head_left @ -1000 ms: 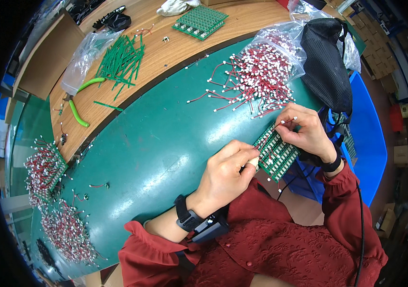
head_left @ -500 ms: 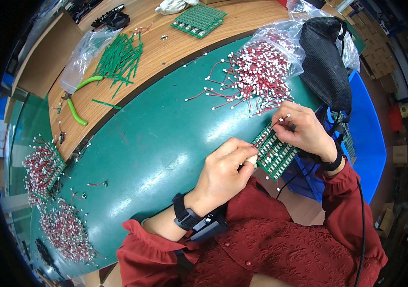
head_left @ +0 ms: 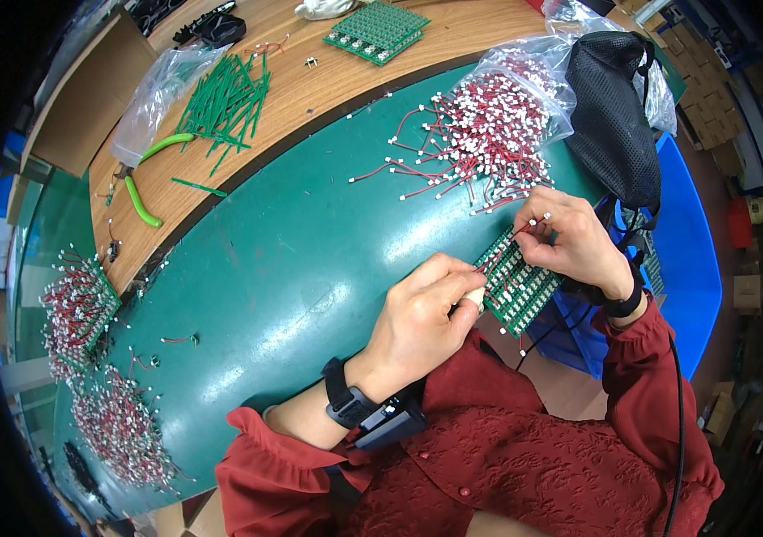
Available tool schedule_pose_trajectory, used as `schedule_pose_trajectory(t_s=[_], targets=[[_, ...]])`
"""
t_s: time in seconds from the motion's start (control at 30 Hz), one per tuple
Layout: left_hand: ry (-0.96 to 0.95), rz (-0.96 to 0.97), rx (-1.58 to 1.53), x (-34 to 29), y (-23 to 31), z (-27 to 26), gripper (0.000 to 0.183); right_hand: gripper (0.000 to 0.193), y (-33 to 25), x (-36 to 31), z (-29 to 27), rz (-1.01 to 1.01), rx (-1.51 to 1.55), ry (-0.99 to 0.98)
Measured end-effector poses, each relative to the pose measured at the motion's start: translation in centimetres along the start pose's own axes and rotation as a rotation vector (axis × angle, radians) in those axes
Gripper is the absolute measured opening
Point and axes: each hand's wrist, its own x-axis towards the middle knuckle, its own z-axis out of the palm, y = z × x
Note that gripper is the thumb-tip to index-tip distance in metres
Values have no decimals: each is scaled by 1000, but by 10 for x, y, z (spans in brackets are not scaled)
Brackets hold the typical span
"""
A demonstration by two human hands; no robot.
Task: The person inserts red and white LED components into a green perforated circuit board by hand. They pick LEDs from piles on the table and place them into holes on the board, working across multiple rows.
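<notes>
A green circuit board panel (head_left: 523,291) with rows of small white connectors lies at the near right edge of the table, between my two hands. My left hand (head_left: 426,313) is closed on the panel's left corner, its thumb and forefinger pinched there. Above the panel's far right part, my right hand (head_left: 569,237) pinches a short red wire lead (head_left: 532,224) with white plugs on its ends. Other red leads lie across the board. Just beyond my right hand, a heap of red wire leads with white plugs (head_left: 489,125) spills from a clear plastic bag (head_left: 560,94).
A black mesh pouch (head_left: 609,116) and a blue bin (head_left: 690,259) are at the right. Finished-looking wired boards (head_left: 86,313) and a wire pile (head_left: 122,425) stand at the left. Green-handled pliers (head_left: 141,202), green strips (head_left: 229,103) and stacked panels (head_left: 377,31) lie on the wooden top.
Hardly anything differs. The whole view has shifted slightly; both hands keep their places at the circuit board panel, the right still pinching the red wire lead.
</notes>
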Motion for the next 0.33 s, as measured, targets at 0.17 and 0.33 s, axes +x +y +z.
schedule_pose_trajectory(t_s=[0.17,0.33], targets=[[0,5,1,1,0,0,21,12,-3,5,-4,-16,-47,-61],[-3,-18,-6,0,1,0,22,14,-5,8,-6,-21,-108,-106]])
